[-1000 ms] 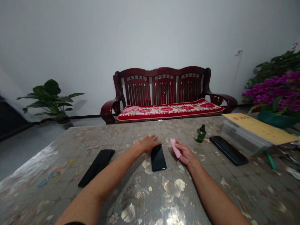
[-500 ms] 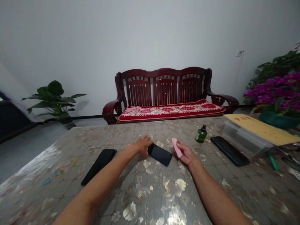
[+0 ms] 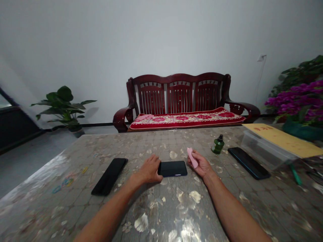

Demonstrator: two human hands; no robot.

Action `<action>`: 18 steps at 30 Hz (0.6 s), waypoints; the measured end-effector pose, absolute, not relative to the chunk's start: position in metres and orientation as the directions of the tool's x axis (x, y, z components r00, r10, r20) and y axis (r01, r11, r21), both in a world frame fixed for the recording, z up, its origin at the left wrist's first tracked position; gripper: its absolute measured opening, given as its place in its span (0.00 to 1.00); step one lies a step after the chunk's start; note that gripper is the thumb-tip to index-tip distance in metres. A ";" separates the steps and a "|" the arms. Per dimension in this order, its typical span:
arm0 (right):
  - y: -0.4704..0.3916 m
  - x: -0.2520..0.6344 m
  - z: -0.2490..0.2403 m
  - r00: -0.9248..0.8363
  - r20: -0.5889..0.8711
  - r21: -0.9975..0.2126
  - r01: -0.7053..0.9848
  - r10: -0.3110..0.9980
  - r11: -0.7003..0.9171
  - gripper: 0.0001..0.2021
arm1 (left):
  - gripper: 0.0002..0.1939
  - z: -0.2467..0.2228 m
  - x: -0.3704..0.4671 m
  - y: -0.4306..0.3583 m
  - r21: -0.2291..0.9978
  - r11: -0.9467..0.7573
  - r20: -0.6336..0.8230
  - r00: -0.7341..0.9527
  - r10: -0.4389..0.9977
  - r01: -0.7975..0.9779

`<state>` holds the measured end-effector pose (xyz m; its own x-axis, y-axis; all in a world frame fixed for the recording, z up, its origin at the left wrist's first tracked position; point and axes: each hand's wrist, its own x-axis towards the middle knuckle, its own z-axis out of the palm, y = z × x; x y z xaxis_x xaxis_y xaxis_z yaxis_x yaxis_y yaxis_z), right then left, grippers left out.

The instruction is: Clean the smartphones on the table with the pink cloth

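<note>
A dark phone (image 3: 173,168) lies flat on the patterned table (image 3: 151,215), its long side running left to right. My left hand (image 3: 150,169) grips the phone's left end between thumb and fingers. In my right hand (image 3: 200,164), just right of the phone, is a folded pink cloth (image 3: 192,158), held between thumb and fingers. Another black phone (image 3: 109,176) rests to the left of my left hand. A third phone (image 3: 248,162) lies at the right, beyond a small green bottle (image 3: 218,144).
Coloured bands (image 3: 66,181) lie at the left. A clear plastic box (image 3: 267,148) under a yellow sheet (image 3: 282,137) stands at the right, with a green-handled tool (image 3: 295,174) and purple flowers (image 3: 297,99) near it. A wooden bench (image 3: 179,97) is behind the table.
The middle phone has turned from slanted to level, with my left hand at its left end. My right hand still holds the pink cloth. The view has shifted slightly.
</note>
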<state>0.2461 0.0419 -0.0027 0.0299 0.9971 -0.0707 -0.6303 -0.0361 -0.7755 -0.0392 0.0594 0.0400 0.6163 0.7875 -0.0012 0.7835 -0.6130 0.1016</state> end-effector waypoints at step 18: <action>0.017 0.214 0.012 -0.085 0.384 -0.530 0.795 0.919 0.295 0.12 | 0.30 0.003 -0.056 0.021 0.433 -0.558 0.263 0.493 0.829 0.708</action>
